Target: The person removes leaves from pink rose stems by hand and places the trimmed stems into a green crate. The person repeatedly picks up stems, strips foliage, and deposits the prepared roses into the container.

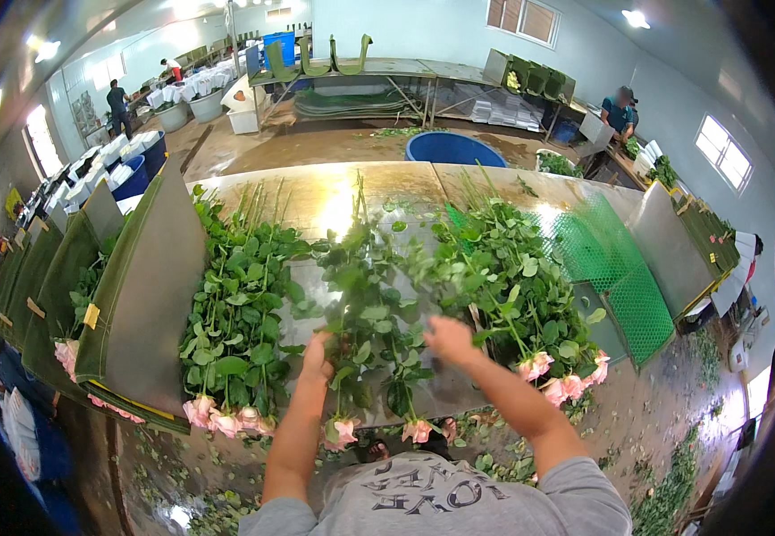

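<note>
Several pink long-stemmed roses [374, 315] lie across the middle of a metal-topped table [303, 288], their blooms over the near edge. My left hand [318, 355] is at the left side of these stems, with its fingertips partly behind leaves; whether it grips a stem is unclear. To the right of the same stems, my right hand [451, 340] is blurred, close to some foliage that is also blurred. A pile of roses [236, 308] lies to the left of my left hand. Beyond my right hand is another rose pile [514, 275], blooms towards me.
Upright metal dividers [153, 288] with green matting stand at the left; another divider [662, 248] is at the right. Green mesh [638, 315] covers the table's right end. A blue tub [454, 149] stands beyond the table. Leaves litter the floor. A person [618, 114] works at far right.
</note>
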`<state>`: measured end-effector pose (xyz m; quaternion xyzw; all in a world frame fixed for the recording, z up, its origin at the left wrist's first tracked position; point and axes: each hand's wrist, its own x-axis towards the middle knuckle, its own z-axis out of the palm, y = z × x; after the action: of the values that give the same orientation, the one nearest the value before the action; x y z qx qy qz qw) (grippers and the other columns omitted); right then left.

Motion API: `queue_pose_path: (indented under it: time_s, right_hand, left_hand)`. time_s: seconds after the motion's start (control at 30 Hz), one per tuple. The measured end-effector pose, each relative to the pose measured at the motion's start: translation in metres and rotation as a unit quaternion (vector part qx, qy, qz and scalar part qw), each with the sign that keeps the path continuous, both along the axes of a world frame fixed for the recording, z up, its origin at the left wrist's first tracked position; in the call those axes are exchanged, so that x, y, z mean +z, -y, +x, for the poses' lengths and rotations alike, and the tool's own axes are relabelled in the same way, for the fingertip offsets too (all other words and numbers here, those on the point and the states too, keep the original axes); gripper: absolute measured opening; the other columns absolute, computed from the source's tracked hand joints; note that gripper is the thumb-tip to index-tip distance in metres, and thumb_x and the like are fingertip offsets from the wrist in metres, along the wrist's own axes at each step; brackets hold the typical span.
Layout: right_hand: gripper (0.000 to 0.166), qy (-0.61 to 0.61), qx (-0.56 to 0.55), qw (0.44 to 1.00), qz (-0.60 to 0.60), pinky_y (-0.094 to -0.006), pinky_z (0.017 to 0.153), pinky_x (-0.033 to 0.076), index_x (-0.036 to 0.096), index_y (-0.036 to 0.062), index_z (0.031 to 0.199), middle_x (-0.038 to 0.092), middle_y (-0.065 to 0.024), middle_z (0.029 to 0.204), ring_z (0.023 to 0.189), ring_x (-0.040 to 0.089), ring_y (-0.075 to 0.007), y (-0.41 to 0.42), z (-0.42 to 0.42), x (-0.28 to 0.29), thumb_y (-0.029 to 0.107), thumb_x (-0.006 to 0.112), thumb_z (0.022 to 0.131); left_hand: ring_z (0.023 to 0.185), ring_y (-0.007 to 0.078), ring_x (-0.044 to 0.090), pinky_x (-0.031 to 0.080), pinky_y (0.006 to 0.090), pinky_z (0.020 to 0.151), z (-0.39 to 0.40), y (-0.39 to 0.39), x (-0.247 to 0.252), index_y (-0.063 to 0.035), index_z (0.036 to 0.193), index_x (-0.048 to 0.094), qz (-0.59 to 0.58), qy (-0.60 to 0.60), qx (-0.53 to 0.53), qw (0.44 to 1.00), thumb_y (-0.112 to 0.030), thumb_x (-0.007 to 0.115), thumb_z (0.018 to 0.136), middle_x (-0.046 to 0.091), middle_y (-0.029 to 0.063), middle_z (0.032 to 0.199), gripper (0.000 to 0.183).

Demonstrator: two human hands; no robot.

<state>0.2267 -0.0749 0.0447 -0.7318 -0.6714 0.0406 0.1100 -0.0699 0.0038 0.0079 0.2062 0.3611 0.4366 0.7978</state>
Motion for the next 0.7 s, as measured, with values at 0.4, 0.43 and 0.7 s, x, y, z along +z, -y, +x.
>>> queue_pose_path:
  time_s: [0.4,0.43,0.7]
  right_hand:
    - [0.042,-0.143,-0.002,0.986,-0.09,-0.0476,0.074,0.048,0.054,0.0061,0.105,0.064,-0.0193,0.089,0.087,0.06,-0.0401,0.018,-0.075,-0.002,0.034,0.063,0.075]
    - [0.041,-0.121,0.011,0.989,-0.084,-0.0476,0.074,0.049,0.053,0.0057,0.106,0.063,-0.0195,0.088,0.086,0.06,-0.0402,0.016,-0.073,-0.017,0.032,0.062,0.076]
    - [0.037,-0.221,-0.008,0.975,-0.012,-0.0455,0.076,0.048,0.057,0.0046,0.106,0.065,-0.0193,0.095,0.092,0.06,-0.038,-0.003,-0.08,0.042,0.034,0.057,0.084]
  left_hand:
    - [0.081,0.0246,0.064,0.048,0.0306,0.059,0.014,0.0,0.056,-0.0124,0.134,0.033,0.09,-0.111,-0.006,0.99,0.003,0.062,0.082,0.065,0.0164,0.101,0.061]
    - [0.08,0.024,0.064,0.048,0.0301,0.059,0.015,-0.001,0.059,-0.0124,0.135,0.032,0.106,-0.111,-0.016,0.988,0.003,0.063,0.082,0.065,0.0159,0.101,0.063]
    - [0.072,0.0173,0.061,0.048,0.0256,0.057,0.001,-0.011,0.07,-0.0079,0.135,0.035,0.116,-0.07,-0.023,0.991,0.0,0.06,0.083,0.065,0.014,0.101,0.058]
